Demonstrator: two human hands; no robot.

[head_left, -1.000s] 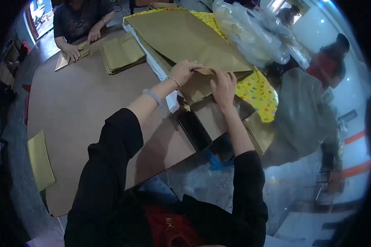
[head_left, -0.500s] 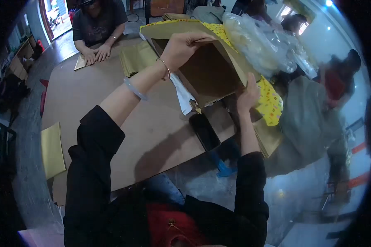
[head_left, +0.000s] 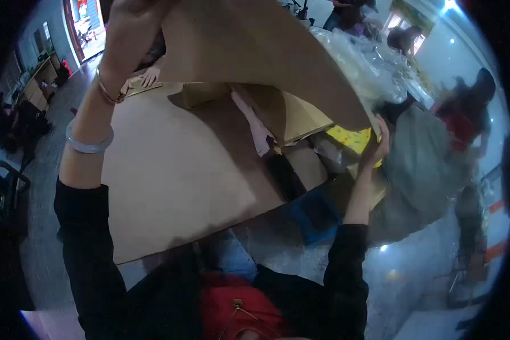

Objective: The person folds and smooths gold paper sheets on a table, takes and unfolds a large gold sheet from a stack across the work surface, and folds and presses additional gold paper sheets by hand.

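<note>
A large brown sheet (head_left: 243,51), like cardboard or stiff paper, is raised and curved across the top of the view. My left hand (head_left: 133,37) holds its left end; the fingertips are partly hidden at the top edge. At the sheet's lower right corner, my right hand (head_left: 375,141) is closed on the edge. Beneath the sheet lies a gold-coloured flat stack (head_left: 309,116), partly covered, beside a crumpled whitish strip (head_left: 252,122). Yellow patterned material (head_left: 351,137) shows below the sheet, left of my right hand. A dark flat object (head_left: 286,177) lies near the table edge.
The brown table (head_left: 170,187) spreads before me. Another person's hand (head_left: 150,76) rests on a gold piece across it. Clear plastic bags (head_left: 357,62) and a grey cloth-covered heap (head_left: 422,164) are at the right. A blue object (head_left: 317,218) is below the table edge.
The brown sheet has come up and toward me, and now covers much of the far side. My left hand has moved up and left; my right hand has shifted right.
</note>
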